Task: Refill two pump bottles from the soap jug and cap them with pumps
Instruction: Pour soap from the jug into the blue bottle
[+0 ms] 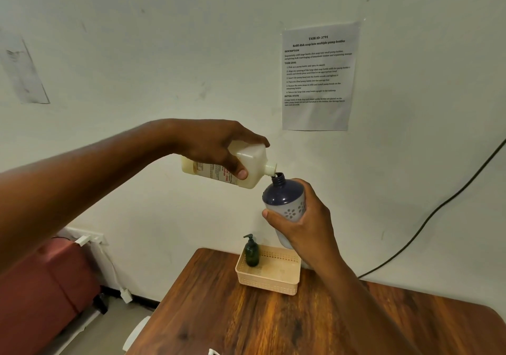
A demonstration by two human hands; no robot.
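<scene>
My left hand grips the cream soap jug, tipped on its side high above the table, its open spout right at the mouth of a bottle. That bottle is navy on top and pale grey with flower prints below; it has no pump, and my right hand holds it round the body, tilted a little to the left. A dark green bottle with a black pump on stands upright in the left corner of the beige basket.
The basket sits at the far edge of the wooden table. A printed task sheet hangs on the white wall. A black cable runs down the wall at right. A red seat stands at lower left.
</scene>
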